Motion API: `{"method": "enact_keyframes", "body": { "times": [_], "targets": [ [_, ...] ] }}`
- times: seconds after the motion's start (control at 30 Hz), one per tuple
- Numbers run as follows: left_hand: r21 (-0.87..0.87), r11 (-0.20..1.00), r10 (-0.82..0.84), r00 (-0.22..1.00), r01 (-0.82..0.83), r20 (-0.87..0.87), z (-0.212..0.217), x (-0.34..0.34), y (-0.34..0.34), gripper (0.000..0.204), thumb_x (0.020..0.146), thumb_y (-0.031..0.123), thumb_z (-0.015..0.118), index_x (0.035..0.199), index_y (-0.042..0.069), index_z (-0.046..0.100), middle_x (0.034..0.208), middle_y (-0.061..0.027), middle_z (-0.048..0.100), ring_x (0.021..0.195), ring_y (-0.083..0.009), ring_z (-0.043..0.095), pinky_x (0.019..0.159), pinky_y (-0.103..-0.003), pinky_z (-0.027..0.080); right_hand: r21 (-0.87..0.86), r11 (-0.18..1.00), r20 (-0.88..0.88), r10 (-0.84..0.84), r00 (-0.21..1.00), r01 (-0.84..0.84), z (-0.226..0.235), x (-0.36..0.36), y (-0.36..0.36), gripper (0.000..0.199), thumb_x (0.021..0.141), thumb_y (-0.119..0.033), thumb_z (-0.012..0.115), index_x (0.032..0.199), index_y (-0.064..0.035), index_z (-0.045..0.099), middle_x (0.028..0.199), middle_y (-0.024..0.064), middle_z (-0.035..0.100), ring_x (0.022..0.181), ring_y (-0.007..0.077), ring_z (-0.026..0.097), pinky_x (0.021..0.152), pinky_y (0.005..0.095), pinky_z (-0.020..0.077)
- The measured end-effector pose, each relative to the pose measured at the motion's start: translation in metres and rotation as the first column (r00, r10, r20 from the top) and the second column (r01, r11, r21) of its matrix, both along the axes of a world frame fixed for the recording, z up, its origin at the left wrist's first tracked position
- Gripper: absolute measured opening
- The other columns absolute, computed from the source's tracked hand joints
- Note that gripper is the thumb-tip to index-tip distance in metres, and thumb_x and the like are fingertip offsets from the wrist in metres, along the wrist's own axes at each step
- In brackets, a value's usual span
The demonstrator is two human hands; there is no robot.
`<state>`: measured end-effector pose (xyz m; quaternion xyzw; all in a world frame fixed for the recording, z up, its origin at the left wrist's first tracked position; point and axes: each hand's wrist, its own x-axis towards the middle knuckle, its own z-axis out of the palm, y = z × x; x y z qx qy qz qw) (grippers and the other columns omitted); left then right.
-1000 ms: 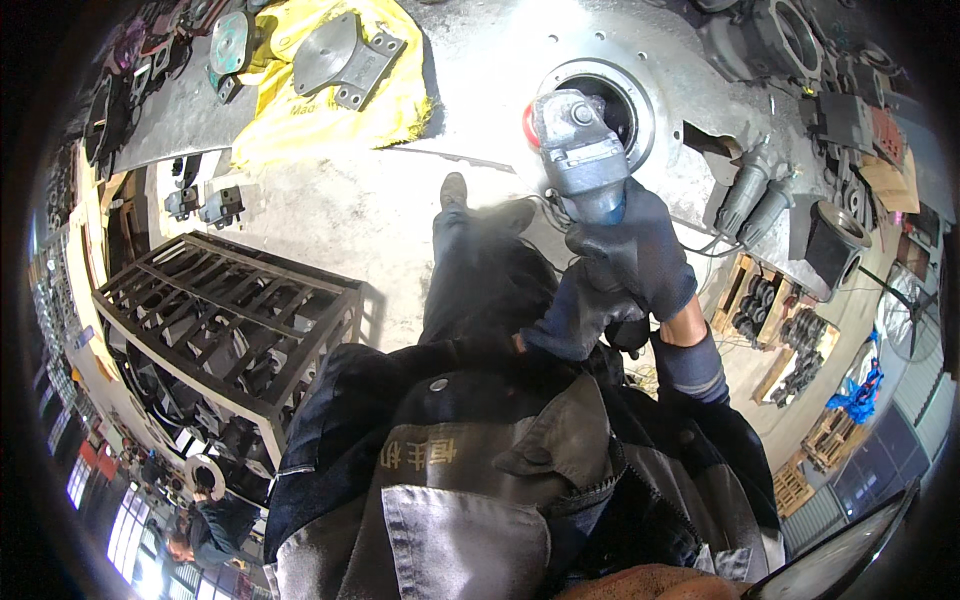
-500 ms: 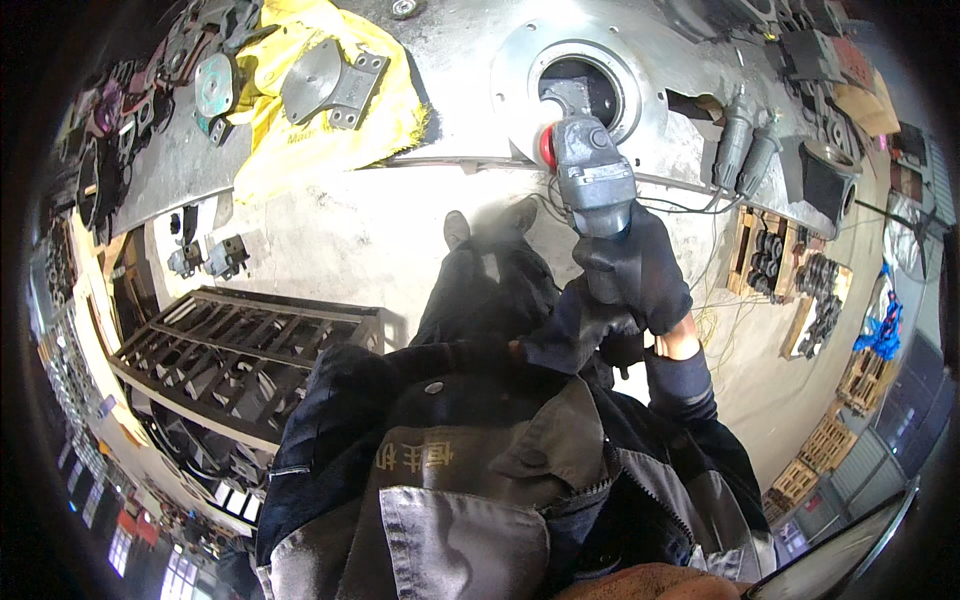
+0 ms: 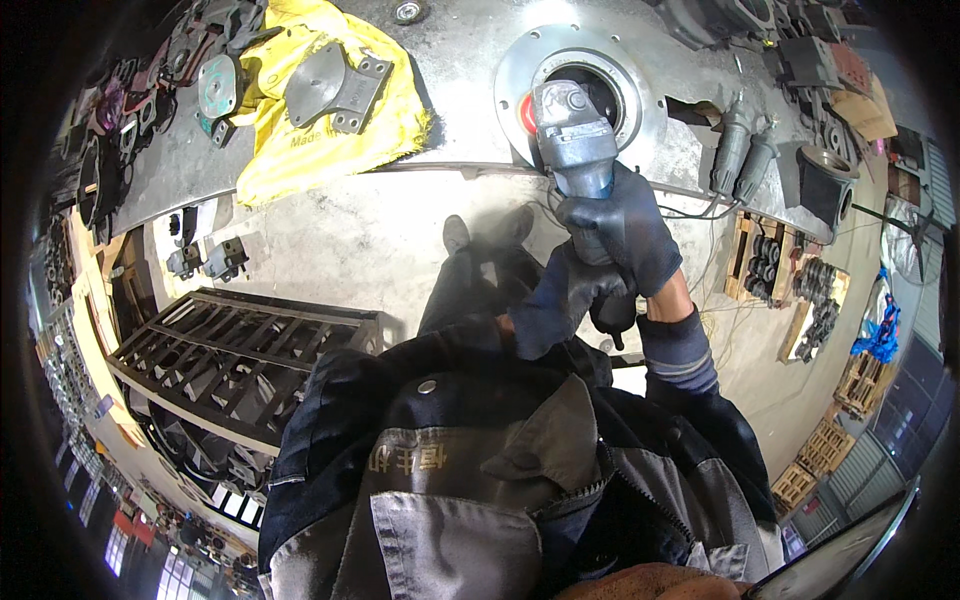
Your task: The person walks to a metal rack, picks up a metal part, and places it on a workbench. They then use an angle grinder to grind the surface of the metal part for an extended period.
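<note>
Both my hands, in dark gloves, are closed round the body of a grey angle grinder (image 3: 575, 145). My right hand (image 3: 640, 235) grips it nearer the head, and my left hand (image 3: 580, 292) wraps the rear of the handle, below the right. A red disc (image 3: 528, 115) shows at the left of the grinder's head. The head lies over the near left part of a round metal flange (image 3: 645, 110) with a wide central hole and small holes round its rim. It hides part of that hole, and I cannot tell whether the disc touches metal.
Two more handheld power tools (image 3: 733, 150) with cables lie right of the flange on the metal table (image 3: 460, 100). At left, a flat metal bracket (image 3: 325, 85) rests on a yellow sack (image 3: 290, 160). A slatted metal rack (image 3: 250, 330) stands on the floor at left; pallets of parts (image 3: 765, 260) sit at right.
The grinder and both hands have moved farther away and slightly left, so its head now covers more of the flange's hole. My grip on it looks the same.
</note>
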<state>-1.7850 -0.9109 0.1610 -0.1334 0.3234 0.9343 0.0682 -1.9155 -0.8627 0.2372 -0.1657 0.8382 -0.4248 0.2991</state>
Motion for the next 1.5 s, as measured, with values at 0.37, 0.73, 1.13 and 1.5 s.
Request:
{"method": "enact_keyframes", "body": {
  "times": [0.37, 0.73, 1.13, 1.5],
  "targets": [
    [-0.148, 0.950, -0.287, 0.956, 0.276, -0.065, -0.020, 0.043, 0.039, 0.021, 0.092, 0.004, 0.070, 0.112, -0.001, 0.067, 0.099, -0.0087, 0.071, 0.089, -0.0163, 0.068, 0.075, -0.031, 0.058, 0.101, 0.975, 0.135, -0.208, 0.969, 0.195, 0.023, 0.039, 0.044, 0.043, 0.077, -0.020, 0.084, 0.110, 0.0011, 0.068, 0.090, 0.0117, 0.075, 0.081, 0.0219, 0.071, 0.076, 0.0344, 0.0559],
    [-0.221, 0.903, -0.391, 0.918, 0.367, -0.073, -0.016, 0.053, 0.038, 0.016, 0.094, 0.004, 0.067, 0.109, -0.001, 0.067, 0.097, -0.0105, 0.071, 0.086, -0.0181, 0.069, 0.074, -0.033, 0.059, -0.002, 0.979, 0.075, -0.202, 0.977, 0.202, 0.023, 0.048, 0.051, 0.042, 0.077, -0.019, 0.083, 0.109, 0.0016, 0.067, 0.092, 0.0096, 0.072, 0.082, 0.0192, 0.068, 0.075, 0.0336, 0.0546],
    [-0.332, 0.902, -0.349, 0.919, 0.277, -0.184, -0.051, 0.051, 0.019, 0.011, 0.096, 0.005, 0.065, 0.105, -0.001, 0.069, 0.092, -0.0114, 0.071, 0.083, -0.0194, 0.070, 0.071, -0.033, 0.060, -0.008, 0.998, -0.233, 0.065, 0.970, -0.069, 0.010, 0.041, 0.017, 0.042, 0.076, -0.019, 0.083, 0.108, 0.0023, 0.067, 0.092, 0.0137, 0.072, 0.082, 0.0253, 0.068, 0.077, 0.0374, 0.0540],
    [-0.222, 0.878, -0.452, 0.887, 0.424, -0.093, -0.007, 0.039, 0.045, 0.012, 0.095, 0.006, 0.066, 0.105, 0.000, 0.069, 0.093, -0.0106, 0.071, 0.084, -0.0195, 0.069, 0.072, -0.033, 0.059, 0.003, 0.914, 0.266, -0.391, 0.881, 0.405, 0.026, 0.054, 0.063, 0.037, 0.079, -0.010, 0.081, 0.111, 0.0022, 0.066, 0.092, 0.0074, 0.072, 0.078, 0.0133, 0.065, 0.071, 0.0322, 0.0556]
  ]
}}
